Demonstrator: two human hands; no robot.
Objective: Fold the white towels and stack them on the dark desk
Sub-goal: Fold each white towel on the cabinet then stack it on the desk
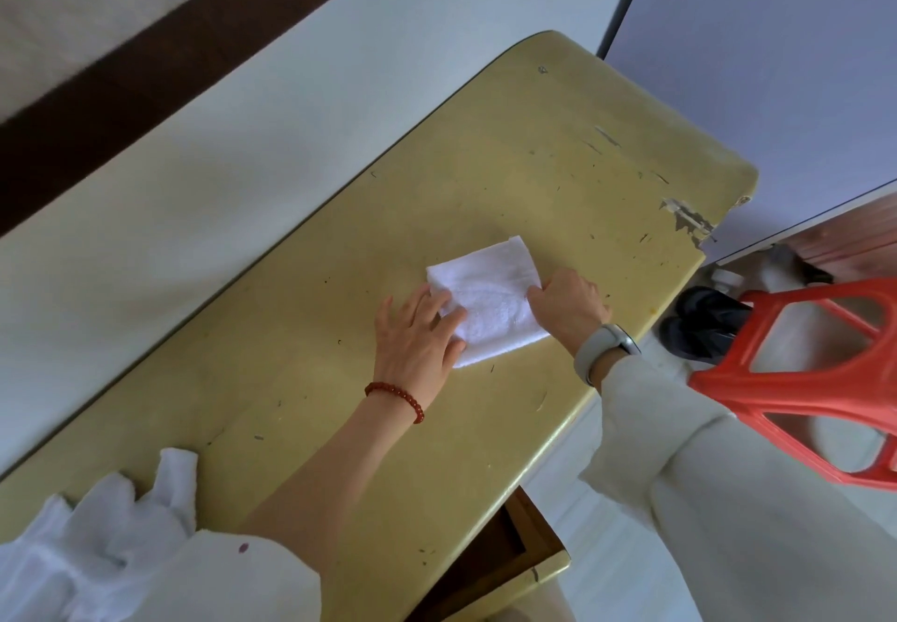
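- Two hands work at a scuffed yellowish desk that runs from the near left corner away to the far right.
- Nearest, at the near left corner, lies a loose heap of unfolded white towels; how many it holds cannot be told.
- Beside it, at the near edge, a desk drawer stands open.
- Further along, near the right edge of the desk, lies one small folded towel, flat on the top.
- The left hand, with a red bead bracelet on the wrist, rests flat on the towel's left side, fingers straight and relaxed, pressing it down.
- The right hand, with a grey watch on the wrist, has its fingers bent at the towel's right edge; whether it pinches the cloth or only pushes on it cannot be told.
- Judged step: the first towel is being smoothed or given its last fold. No stack exists yet.
- The next move likely calls for letting go and reaching to the heap for another towel.
- Off the right edge stands one red plastic stool, with dark shoes on the floor beyond it.
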